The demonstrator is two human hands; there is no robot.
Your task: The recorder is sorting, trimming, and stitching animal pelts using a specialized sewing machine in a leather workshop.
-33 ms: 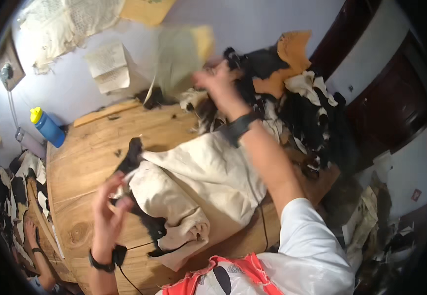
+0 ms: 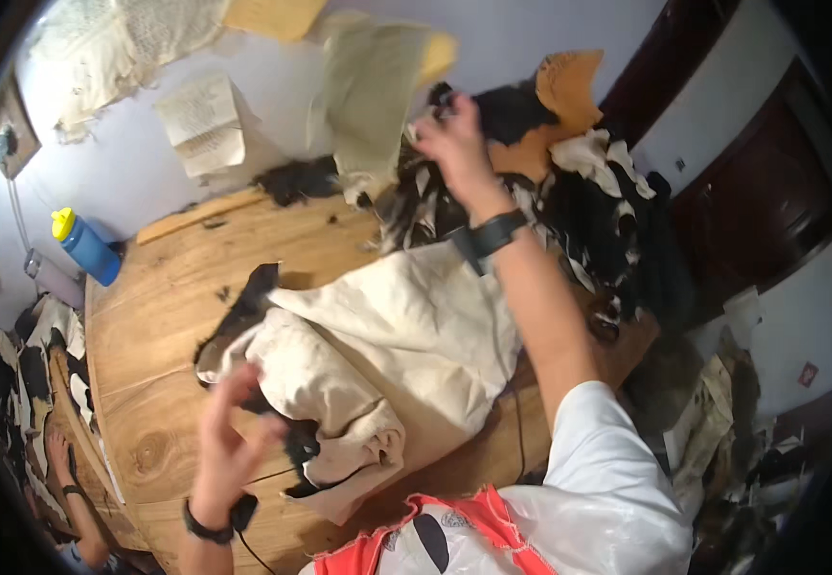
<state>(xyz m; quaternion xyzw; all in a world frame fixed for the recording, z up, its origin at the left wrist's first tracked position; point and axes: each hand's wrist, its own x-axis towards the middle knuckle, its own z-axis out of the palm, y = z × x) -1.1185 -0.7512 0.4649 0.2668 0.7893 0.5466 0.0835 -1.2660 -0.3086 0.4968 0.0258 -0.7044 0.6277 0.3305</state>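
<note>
A cream hide (image 2: 416, 316) with black hair on its underside lies partly folded and rolled on the wooden table. My left hand (image 2: 229, 450) hovers over its near left edge, fingers apart and holding nothing. At the far side my right hand (image 2: 459, 158) is raised before a heap of black-and-white hide pieces (image 2: 425, 196), its fingers spread and slightly blurred. Just left of it a grey-green sheet (image 2: 373, 96) stands or hangs against the wall, apart from the fingers. A dark piece (image 2: 442, 98) shows behind the fingertips.
Along the table's far left stand a blue bottle with a yellow lid (image 2: 90, 249) and a greyish bottle (image 2: 52, 278). Orange pieces (image 2: 569, 91) and dark hides pile up at the back right. Another person's hand (image 2: 59, 455) rests at the lower left.
My right hand has moved right, away from the grey-green sheet, which has shifted right and now looks less blurred. My left hand has come down a little and off the hide's edge.
</note>
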